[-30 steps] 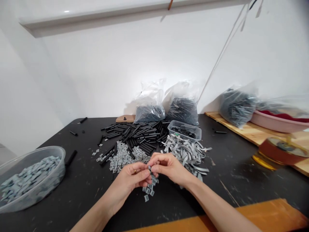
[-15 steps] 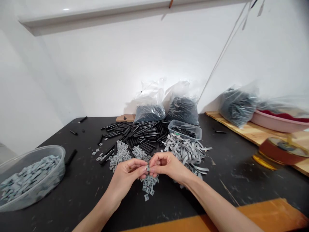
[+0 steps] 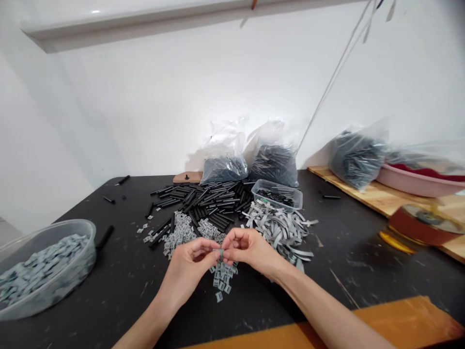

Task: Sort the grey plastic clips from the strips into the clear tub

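Note:
Pinched between the fingertips of both hands is a small grey plastic clip, largely covered by the fingers. My left hand grips it from the left, thumb against forefinger. From the right, my right hand closes on the same piece. Below the hands lie loose grey clips; more form a grey heap just behind. Black rods are piled beyond that heap. Grey-white strips lie tangled to the right of my right hand.
A clear round tub of grey pieces stands at left. Behind are a small clear box and bags of black parts. At right, a tape roll and a pink basin sit by a wooden board.
Both hands stay together at nearly the same spot, with the fingertips slightly closer around the grey clip. The whole view has shifted a little.

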`<action>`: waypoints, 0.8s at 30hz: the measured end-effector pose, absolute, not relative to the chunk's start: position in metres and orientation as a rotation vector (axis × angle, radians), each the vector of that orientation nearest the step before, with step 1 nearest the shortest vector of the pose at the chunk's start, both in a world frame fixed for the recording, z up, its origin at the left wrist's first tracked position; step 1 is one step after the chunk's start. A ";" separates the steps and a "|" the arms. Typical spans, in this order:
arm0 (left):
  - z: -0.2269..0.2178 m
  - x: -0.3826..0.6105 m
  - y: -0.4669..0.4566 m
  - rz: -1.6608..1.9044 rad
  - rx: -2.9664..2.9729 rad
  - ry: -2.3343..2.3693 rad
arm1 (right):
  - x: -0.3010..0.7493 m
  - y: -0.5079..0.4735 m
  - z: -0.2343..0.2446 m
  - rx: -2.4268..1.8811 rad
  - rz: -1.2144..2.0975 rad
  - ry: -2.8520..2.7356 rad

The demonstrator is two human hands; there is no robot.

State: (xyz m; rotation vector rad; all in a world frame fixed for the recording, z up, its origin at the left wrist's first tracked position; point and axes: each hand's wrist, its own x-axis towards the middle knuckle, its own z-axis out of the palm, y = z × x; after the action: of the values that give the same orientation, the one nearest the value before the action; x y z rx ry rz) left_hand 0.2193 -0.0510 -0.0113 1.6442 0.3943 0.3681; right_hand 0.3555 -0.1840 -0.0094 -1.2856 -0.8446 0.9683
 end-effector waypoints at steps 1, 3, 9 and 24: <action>-0.012 0.220 -0.052 0.377 1.650 0.393 | 0.355 -0.184 -0.010 -1.291 0.960 -0.846; -0.014 0.220 -0.052 0.392 1.660 0.392 | 0.354 -0.183 -0.012 -1.303 0.937 -0.846; -0.014 0.219 -0.054 0.389 1.674 0.364 | 0.354 -0.183 -0.012 -1.278 0.929 -0.808; -0.013 0.218 -0.053 0.548 1.822 0.236 | 0.350 -0.185 -0.006 -1.039 1.066 -0.777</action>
State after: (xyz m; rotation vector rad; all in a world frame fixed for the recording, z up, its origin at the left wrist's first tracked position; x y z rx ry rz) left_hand 0.2178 -0.0527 -0.0128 1.8221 0.2361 0.5477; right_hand 0.3501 -0.1850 -0.0064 -1.0389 -0.7772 1.0662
